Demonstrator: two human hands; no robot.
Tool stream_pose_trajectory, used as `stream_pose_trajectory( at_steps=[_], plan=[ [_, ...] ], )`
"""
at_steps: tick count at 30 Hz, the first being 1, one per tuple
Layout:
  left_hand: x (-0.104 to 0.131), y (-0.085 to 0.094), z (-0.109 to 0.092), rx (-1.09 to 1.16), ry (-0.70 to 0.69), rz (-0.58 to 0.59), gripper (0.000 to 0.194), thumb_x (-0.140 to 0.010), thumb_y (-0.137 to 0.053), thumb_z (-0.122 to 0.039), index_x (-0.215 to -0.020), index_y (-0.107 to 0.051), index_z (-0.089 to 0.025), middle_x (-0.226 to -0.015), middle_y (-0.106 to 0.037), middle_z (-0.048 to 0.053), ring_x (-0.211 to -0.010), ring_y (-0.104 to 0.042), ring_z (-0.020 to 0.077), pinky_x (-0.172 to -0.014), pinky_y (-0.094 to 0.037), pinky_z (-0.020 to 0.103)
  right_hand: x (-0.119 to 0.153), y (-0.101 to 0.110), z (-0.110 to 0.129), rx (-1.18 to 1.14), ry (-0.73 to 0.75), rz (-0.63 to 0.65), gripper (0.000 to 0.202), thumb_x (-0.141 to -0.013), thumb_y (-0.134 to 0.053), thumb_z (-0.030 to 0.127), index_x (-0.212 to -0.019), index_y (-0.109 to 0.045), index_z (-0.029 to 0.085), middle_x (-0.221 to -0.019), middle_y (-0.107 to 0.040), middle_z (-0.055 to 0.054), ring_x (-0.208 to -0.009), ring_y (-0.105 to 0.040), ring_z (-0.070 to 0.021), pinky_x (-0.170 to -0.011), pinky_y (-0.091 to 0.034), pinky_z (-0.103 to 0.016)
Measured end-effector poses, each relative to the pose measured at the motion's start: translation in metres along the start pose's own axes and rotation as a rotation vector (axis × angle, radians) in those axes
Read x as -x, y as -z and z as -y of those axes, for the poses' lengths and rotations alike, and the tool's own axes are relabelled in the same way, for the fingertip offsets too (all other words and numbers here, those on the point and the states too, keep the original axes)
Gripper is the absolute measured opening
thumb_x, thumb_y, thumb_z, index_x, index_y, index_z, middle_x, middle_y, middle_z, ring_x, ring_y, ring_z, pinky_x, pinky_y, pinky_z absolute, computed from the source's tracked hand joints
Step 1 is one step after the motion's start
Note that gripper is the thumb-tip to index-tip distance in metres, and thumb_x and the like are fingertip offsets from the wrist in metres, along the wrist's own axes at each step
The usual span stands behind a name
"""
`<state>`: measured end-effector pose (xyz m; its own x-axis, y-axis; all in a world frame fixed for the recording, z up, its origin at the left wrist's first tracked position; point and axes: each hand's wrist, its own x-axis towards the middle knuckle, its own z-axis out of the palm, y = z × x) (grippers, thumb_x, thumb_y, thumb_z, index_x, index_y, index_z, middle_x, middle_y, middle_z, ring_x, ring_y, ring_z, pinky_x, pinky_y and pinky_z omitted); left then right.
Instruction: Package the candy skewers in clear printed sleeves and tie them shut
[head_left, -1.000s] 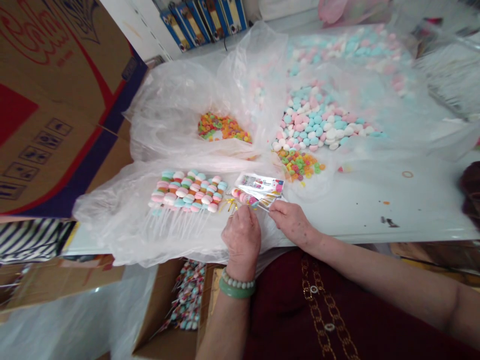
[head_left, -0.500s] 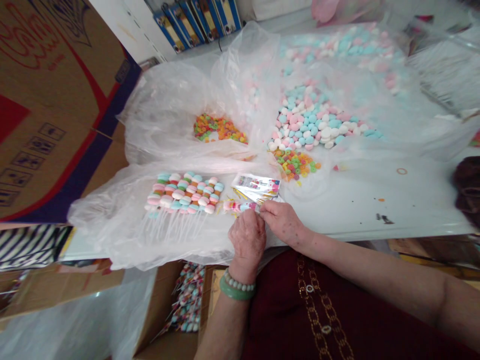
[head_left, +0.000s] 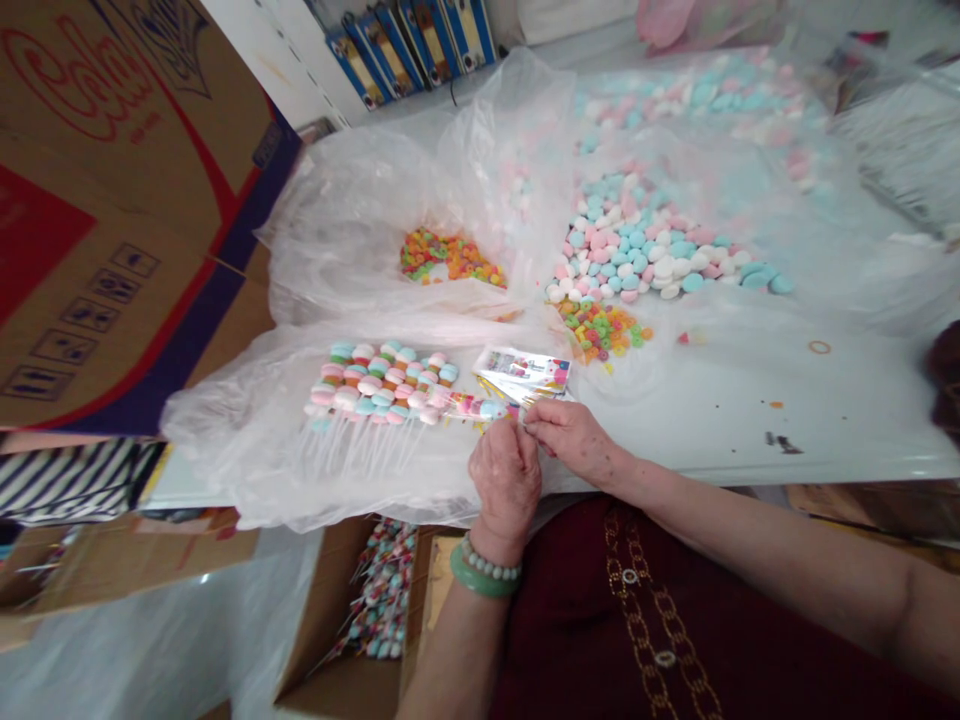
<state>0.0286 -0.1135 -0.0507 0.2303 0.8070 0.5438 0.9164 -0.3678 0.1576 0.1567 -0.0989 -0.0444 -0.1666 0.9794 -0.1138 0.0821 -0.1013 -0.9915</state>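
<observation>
My left hand (head_left: pixel 506 478), with a bead bracelet and a green bangle at the wrist, is closed around the lower end of a bagged marshmallow skewer (head_left: pixel 474 405) pointing left. Right beside it, my right hand (head_left: pixel 574 436) pinches at the same end; what sits between its fingertips is too small to make out. Just beyond the hands lie printed clear candy bags (head_left: pixel 525 367) and thin gold twist ties (head_left: pixel 491 388). To the left, a row of marshmallow skewers (head_left: pixel 379 385) rests on plastic sheeting, their white sticks toward me.
Loose pastel marshmallows (head_left: pixel 637 245) and fruit-coloured candy rings (head_left: pixel 604 330) are heaped on the table (head_left: pixel 720 400). More rings (head_left: pixel 450 258) lie in a plastic bag. A large printed carton (head_left: pixel 135 220) stands at left. Below the table edge, an open box (head_left: pixel 300 640) holds finished-looking skewers.
The view has shifted slightly, so everything appears a little further right. Both hands stay together at the end of the skewer, with the fingers only slightly moved.
</observation>
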Motion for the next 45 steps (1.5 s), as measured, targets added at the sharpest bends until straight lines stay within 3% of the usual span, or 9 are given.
stream_pose_trajectory(
  at_steps=[6,11,17,21,24,27,30,38,45],
  plan=[
    [0.003,-0.005,0.003,0.202,0.166,0.041,0.022,-0.091,-0.041,-0.026,-0.073,-0.051,-0.019,-0.062,-0.052,0.001,-0.058,-0.05,0.0155,-0.057,-0.035,0.027,-0.004,-0.001,-0.001,0.006,-0.034,-0.027,0.014,-0.08,-0.049,0.017,-0.067,-0.054,0.019,-0.053,-0.044,0.006,-0.054,-0.044,-0.0115,-0.055,-0.034,-0.021],
    [-0.001,0.005,-0.003,0.509,0.438,0.016,0.02,-0.092,-0.045,-0.028,-0.076,-0.053,-0.019,-0.065,-0.052,-0.002,-0.06,-0.048,0.0121,-0.058,-0.038,0.023,0.002,0.009,-0.007,0.488,0.164,-0.172,0.017,-0.09,-0.046,0.024,-0.079,-0.059,0.019,-0.075,-0.062,-0.001,-0.071,-0.054,-0.0152,-0.064,-0.034,-0.024],
    [-0.008,0.002,-0.001,0.398,0.339,-0.064,0.017,-0.082,-0.063,-0.028,-0.095,-0.057,-0.018,-0.078,-0.053,-0.001,-0.065,-0.05,0.0121,-0.063,-0.042,0.024,0.011,0.007,-0.004,0.701,0.239,-0.126,0.023,-0.092,-0.04,0.023,-0.078,-0.058,0.017,-0.074,-0.061,-0.007,-0.069,-0.053,-0.0169,-0.06,-0.03,-0.026],
    [-0.006,-0.008,0.003,0.382,0.381,-0.033,0.014,-0.084,-0.055,-0.022,-0.097,-0.056,-0.017,-0.084,-0.06,0.003,-0.074,-0.057,0.0147,-0.069,-0.045,0.026,0.008,0.003,0.001,0.147,-0.07,-0.07,0.012,-0.081,-0.049,0.02,-0.07,-0.051,0.018,-0.061,-0.051,0.001,-0.055,-0.044,-0.012,-0.052,-0.027,-0.023],
    [-0.002,-0.011,0.004,0.388,0.481,0.014,0.01,-0.084,-0.052,-0.018,-0.092,-0.057,-0.018,-0.081,-0.062,0.002,-0.071,-0.058,0.0138,-0.066,-0.044,0.024,0.004,0.003,-0.001,-0.513,-0.454,0.144,0.011,-0.074,-0.053,0.022,-0.066,-0.045,0.019,-0.05,-0.038,0.007,-0.04,-0.026,-0.0074,-0.041,-0.017,-0.021],
    [-0.001,-0.01,0.005,0.321,0.506,0.039,0.011,-0.084,-0.051,-0.015,-0.091,-0.058,-0.018,-0.077,-0.063,0.0,-0.066,-0.057,0.0127,-0.061,-0.041,0.022,0.002,0.003,-0.004,-0.786,-0.582,0.288,0.016,-0.069,-0.058,0.025,-0.065,-0.044,0.019,-0.047,-0.032,0.01,-0.038,-0.015,-0.0054,-0.039,-0.01,-0.02],
    [-0.003,-0.006,0.006,0.138,0.383,0.045,0.011,-0.089,-0.052,-0.024,-0.092,-0.061,-0.018,-0.074,-0.064,0.002,-0.062,-0.057,0.0136,-0.057,-0.036,0.023,0.003,0.0,-0.002,-0.604,-0.469,0.179,0.014,-0.069,-0.058,0.024,-0.063,-0.047,0.018,-0.046,-0.036,0.009,-0.039,-0.02,-0.0062,-0.04,-0.012,-0.021],
    [-0.003,0.005,0.006,-0.18,0.163,0.015,0.02,-0.093,-0.044,-0.025,-0.091,-0.063,-0.017,-0.067,-0.06,0.005,-0.061,-0.057,0.017,-0.055,-0.032,0.026,0.012,-0.007,0.008,0.499,-0.066,-0.06,0.015,-0.079,-0.05,0.017,-0.066,-0.057,0.021,-0.064,-0.056,0.001,-0.062,-0.045,-0.0146,-0.056,-0.026,-0.025],
    [0.001,0.006,-0.001,0.067,0.1,0.066,0.024,-0.095,-0.039,-0.023,-0.08,-0.057,-0.017,-0.066,-0.059,0.005,-0.061,-0.056,0.0166,-0.057,-0.037,0.026,0.012,-0.003,0.004,0.503,-0.064,-0.06,0.015,-0.082,-0.051,0.02,-0.068,-0.057,0.021,-0.067,-0.059,0.001,-0.067,-0.051,-0.0161,-0.059,-0.03,-0.026]
  ],
)
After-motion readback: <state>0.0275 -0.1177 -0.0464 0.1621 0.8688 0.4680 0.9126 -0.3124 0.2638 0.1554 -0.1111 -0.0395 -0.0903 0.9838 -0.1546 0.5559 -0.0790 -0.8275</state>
